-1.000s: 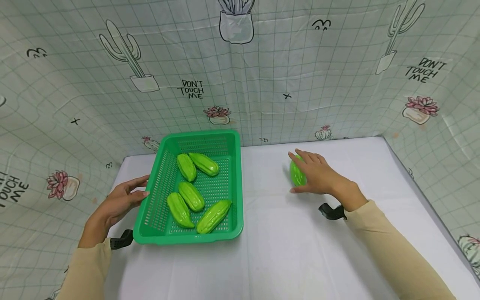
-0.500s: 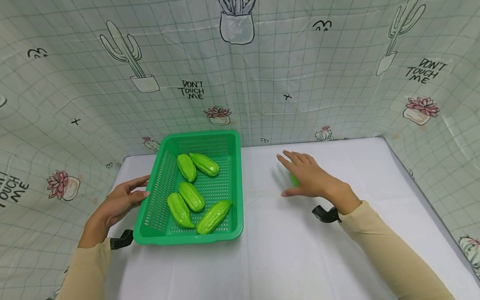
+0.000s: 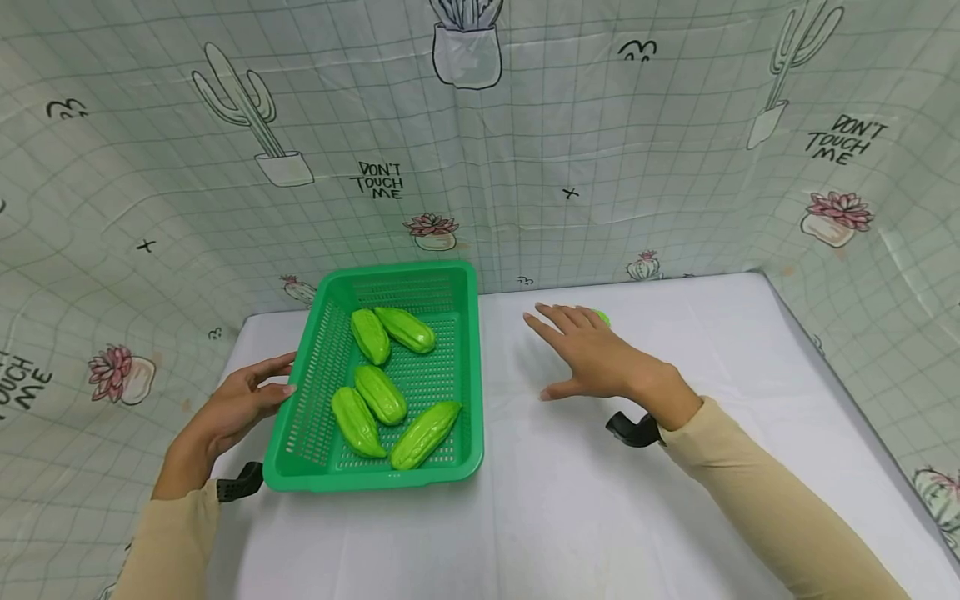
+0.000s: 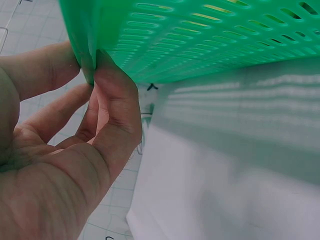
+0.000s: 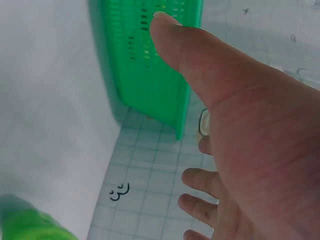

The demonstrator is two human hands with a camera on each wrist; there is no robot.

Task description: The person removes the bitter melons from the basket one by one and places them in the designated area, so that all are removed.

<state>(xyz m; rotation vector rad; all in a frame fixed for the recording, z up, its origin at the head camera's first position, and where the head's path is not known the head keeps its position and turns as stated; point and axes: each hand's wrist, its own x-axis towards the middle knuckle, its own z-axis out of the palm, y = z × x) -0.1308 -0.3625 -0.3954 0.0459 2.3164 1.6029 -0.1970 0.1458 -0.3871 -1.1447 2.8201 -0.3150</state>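
Observation:
My left hand (image 3: pixel 232 404) pinches the left rim of a green plastic basket (image 3: pixel 375 483); the left wrist view shows thumb and fingertips on either side of the rim (image 4: pixel 82 50). Several shiny green ridged vegetables, like small bitter melons (image 3: pixel 426 435), lie inside on the perforated bottom. To the right of the basket, my right hand (image 3: pixel 596 354) hovers over the table with fingers spread and holds nothing. Behind it one more bitter melon (image 3: pixel 602 317) is mostly hidden; its blurred end (image 5: pixel 32 227) appears in the right wrist view's lower corner.
A white cloth covers the table (image 3: pixel 540 517). A curtain (image 3: pixel 525 150) with a grid, cactus drawings and lettering stands behind and at both sides. Each wrist carries a small black camera mount (image 3: pixel 633 429).
My right hand has moved left from over the loose bitter melon, fingers still spread, towards the basket. The melon stays on the table. My left hand and the basket have kept their places.

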